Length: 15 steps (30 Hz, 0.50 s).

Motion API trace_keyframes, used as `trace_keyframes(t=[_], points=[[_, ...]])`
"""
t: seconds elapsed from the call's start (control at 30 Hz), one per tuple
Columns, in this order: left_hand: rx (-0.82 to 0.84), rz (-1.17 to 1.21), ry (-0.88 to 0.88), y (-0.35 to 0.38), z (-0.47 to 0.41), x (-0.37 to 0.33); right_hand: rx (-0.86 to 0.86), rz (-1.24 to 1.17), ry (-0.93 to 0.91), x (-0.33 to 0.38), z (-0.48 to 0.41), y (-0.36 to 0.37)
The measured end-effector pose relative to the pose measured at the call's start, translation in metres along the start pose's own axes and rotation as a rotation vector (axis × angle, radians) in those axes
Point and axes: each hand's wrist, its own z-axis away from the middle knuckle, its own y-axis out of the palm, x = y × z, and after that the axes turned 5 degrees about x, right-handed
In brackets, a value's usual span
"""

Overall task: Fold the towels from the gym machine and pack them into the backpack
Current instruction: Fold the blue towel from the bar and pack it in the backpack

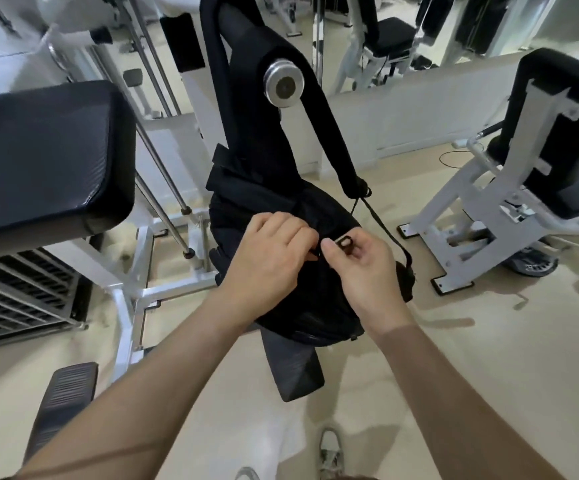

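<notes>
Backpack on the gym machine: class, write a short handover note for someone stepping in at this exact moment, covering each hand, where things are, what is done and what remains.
Left hand: resting on the top of the black backpack, fingers curled at the zip line.
Right hand: pinching the zipper pull between thumb and fingers.
Backpack: hangs by its shoulder strap from the machine's metal peg.
Towels: none visible; whether they are inside cannot be told.
Done: unclear from this view.
Left: work the zip, check that the towels are packed.
</notes>
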Motion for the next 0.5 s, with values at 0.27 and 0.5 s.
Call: trace_keyframes(t=[0.27,0.5], points=[[0.028,-0.094,0.061,-0.015,-0.014,-0.002,-0.278,0.015,0.251,-0.065,0.002,-0.051],[0.068,-0.122,0.013,-0.017,0.012,0.004,-0.365,0.000,0.568,-0.145,0.011,-0.062]])
